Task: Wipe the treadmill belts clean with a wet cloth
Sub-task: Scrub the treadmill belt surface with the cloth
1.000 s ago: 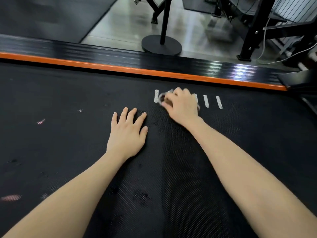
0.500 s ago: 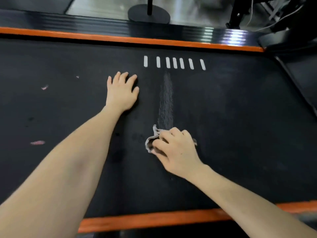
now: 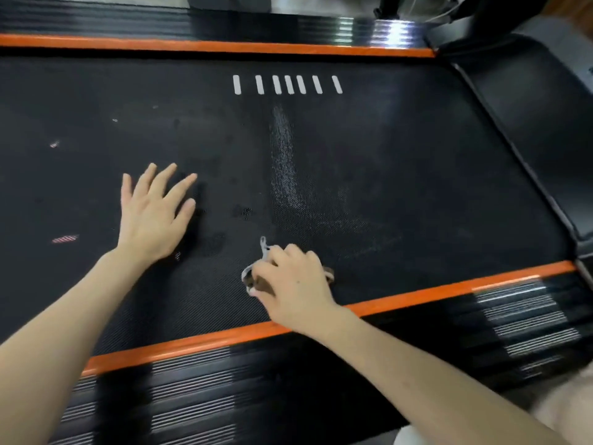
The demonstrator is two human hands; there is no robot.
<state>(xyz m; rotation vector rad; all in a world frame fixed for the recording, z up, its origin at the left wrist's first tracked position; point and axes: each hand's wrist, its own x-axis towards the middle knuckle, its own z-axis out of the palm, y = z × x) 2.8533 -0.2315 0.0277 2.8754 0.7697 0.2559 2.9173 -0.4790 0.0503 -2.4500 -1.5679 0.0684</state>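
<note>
Two hands are down on the treadmill belt. The right hand is curled tight round a small grey cloth and presses it onto the belt, close to the near orange strip. Most of the cloth is hidden under the fingers; only a bit pokes out on the left side. I think the hand bunches it up so it can push hard and rub.

The left hand lies flat beside it, fingers straight and spread wide, holding nothing. It looks like it props the person up while they lean over.

A pale wet streak runs down the belt from the row of white marks toward the cloth, then bends off to the right. That looks like the part already wiped. Far to the left there are little pink spots, so a lot of the belt likely needs wiping. Past the orange strip is the ribbed side rail, nearest the person.
</note>
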